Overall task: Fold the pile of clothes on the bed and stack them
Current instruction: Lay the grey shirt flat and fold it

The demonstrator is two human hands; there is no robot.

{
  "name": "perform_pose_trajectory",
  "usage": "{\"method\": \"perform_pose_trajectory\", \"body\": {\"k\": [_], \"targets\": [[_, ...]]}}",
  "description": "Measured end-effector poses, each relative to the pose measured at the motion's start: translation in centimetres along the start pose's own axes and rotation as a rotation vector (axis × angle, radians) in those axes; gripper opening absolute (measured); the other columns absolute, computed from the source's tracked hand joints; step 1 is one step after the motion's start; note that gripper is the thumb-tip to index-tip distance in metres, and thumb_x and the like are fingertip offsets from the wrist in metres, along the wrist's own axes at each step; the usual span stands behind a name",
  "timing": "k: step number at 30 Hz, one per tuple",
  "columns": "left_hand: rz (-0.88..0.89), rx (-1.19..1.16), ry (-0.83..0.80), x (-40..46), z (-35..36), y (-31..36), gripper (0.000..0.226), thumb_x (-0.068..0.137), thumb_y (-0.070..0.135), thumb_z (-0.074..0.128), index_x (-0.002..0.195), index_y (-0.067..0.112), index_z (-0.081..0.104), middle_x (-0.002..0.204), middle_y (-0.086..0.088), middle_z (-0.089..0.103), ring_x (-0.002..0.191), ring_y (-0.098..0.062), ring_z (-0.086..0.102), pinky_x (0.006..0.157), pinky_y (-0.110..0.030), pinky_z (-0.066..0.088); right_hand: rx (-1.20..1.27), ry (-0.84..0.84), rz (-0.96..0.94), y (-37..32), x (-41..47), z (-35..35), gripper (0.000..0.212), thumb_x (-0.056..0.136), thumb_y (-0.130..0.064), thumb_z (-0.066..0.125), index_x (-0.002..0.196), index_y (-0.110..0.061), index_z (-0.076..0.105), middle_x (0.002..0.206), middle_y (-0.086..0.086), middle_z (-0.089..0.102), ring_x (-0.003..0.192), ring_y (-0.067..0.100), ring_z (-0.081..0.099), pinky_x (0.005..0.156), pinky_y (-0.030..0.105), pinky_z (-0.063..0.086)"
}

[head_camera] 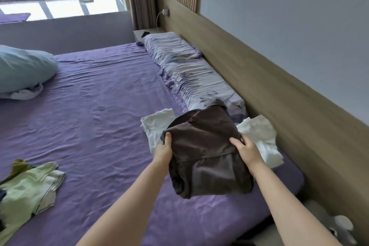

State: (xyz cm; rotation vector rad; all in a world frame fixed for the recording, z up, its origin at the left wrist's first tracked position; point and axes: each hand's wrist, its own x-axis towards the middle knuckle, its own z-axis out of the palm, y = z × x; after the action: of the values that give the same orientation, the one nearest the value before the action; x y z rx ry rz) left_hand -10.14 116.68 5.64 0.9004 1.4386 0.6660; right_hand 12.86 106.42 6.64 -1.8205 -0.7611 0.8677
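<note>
Both hands on the brown garment (203, 152), folded into a thick bundle and held up off the bed (99, 90). My left hand (164, 149) grips its left edge, thumb on top, fingers hidden beneath. My right hand (246, 149) holds the right edge, thumb and a finger pressed on the upper face, the rest underneath and out of sight. The bundle hangs over the bed's right edge, near the headboard (259, 78), its near end sagging. Under and behind it lies white clothing (259, 136), showing at both sides of the bundle; I cannot tell whether it is one piece or two. Judgement: step in hand is setting the folded brown piece onto the white to build the stack. To do it well: keep both grips level so the fold does not open, lower the far end first, square it over the white layer, then slide the fingers out sideways without dragging the lower layer. The sagging near end may need a tuck before release. A striped pillow (185, 72) runs along the headboard just beyond. At the left edge, a green shirt (28, 187) and darker pieces wait unfolded, so a fair part of the task remains. A pale blue pillow (22, 68) sits at the far left.
</note>
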Motion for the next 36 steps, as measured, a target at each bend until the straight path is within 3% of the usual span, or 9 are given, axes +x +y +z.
{"method": "perform_pose_trajectory", "body": {"k": [4,8,14,19,27,31,33,36], "targets": [[0.007,0.044,-0.09,-0.4,2.4,0.9,0.06,0.098,0.053,0.033,0.133,0.007,0.05,0.127,-0.014,0.057,0.118,-0.033,0.052,0.104,-0.039,0.041,-0.036,0.097,-0.012,-0.4,-0.3,-2.5,0.009,0.088,-0.024,0.063,0.094,-0.029,0.065,0.096,-0.014,0.068,0.096,0.012,0.062,0.081,0.027,0.044],[-0.05,0.044,-0.232,-0.3,4.4,1.5,0.047,0.094,0.055,0.045,0.117,0.017,0.058,0.11,-0.006,0.065,0.094,-0.024,0.063,0.075,-0.033,0.053,-0.097,0.184,-0.012,0.2,0.3,-4.6,0.024,0.09,-0.027,0.061,0.114,-0.02,0.064,0.104,-0.003,0.067,0.097,0.017,0.058,0.081,0.028,0.04],[-0.177,0.005,-0.368,0.4,8.9,0.9,0.026,0.09,0.041,0.061,0.1,0.016,0.062,0.088,-0.004,0.066,0.076,-0.022,0.062,0.061,-0.031,0.051,-0.213,0.231,0.118,3.5,3.9,-8.7,0.041,0.089,-0.033,0.063,0.124,-0.012,0.06,0.124,0.011,0.061,0.117,0.029,0.054,0.098,0.042,0.042],[-0.234,0.015,-0.381,2.6,14.9,0.2,0.027,0.093,0.033,0.058,0.107,0.011,0.064,0.091,-0.005,0.065,0.081,-0.022,0.059,0.062,-0.033,0.053,-0.253,0.228,0.172,6.4,9.7,-12.6,0.046,0.089,-0.029,0.064,0.128,-0.007,0.056,0.127,0.013,0.06,0.117,0.03,0.054,0.086,0.032,0.039],[-0.329,0.024,-0.277,6.1,24.0,0.3,0.03,0.099,0.031,0.049,0.117,0.009,0.058,0.102,-0.009,0.062,0.087,-0.022,0.058,0.071,-0.037,0.053,-0.298,0.109,0.245,9.9,19.0,-16.5,0.045,0.092,-0.026,0.06,0.131,-0.005,0.053,0.13,0.014,0.058,0.12,0.03,0.053,0.103,0.044,0.041],[-0.362,0.054,-0.249,7.7,25.7,-0.3,0.031,0.1,0.031,0.044,0.123,0.011,0.052,0.115,-0.01,0.061,0.093,-0.022,0.058,0.068,-0.035,0.053,-0.355,0.073,0.259,11.4,21.2,-16.3,0.044,0.095,-0.021,0.055,0.135,-0.003,0.049,0.135,0.017,0.053,0.124,0.032,0.049,0.101,0.037,0.038],[-0.318,0.206,-0.174,8.3,26.1,-0.7,0.033,0.1,0.029,0.043,0.126,0.009,0.049,0.124,-0.014,0.058,0.103,-0.027,0.057,0.081,-0.04,0.052,-0.411,-0.016,0.279,11.9,21.7,-15.6,0.045,0.097,-0.022,0.051,0.139,-0.009,0.044,0.137,0.016,0.051,0.124,0.031,0.048,0.096,0.034,0.038],[0.009,0.884,0.085,8.7,26.4,-1.5,0.057,0.096,0.036,0.046,0.145,0.011,0.028,0.146,-0.012,0.037,0.133,-0.03,0.035,0.107,-0.041,0.031,-0.615,-0.087,0.238,12.2,21.5,-14.6,0.057,0.097,-0.03,0.048,0.148,-0.014,0.028,0.148,0.013,0.038,0.134,0.03,0.036,0.102,0.036,0.034]]}}
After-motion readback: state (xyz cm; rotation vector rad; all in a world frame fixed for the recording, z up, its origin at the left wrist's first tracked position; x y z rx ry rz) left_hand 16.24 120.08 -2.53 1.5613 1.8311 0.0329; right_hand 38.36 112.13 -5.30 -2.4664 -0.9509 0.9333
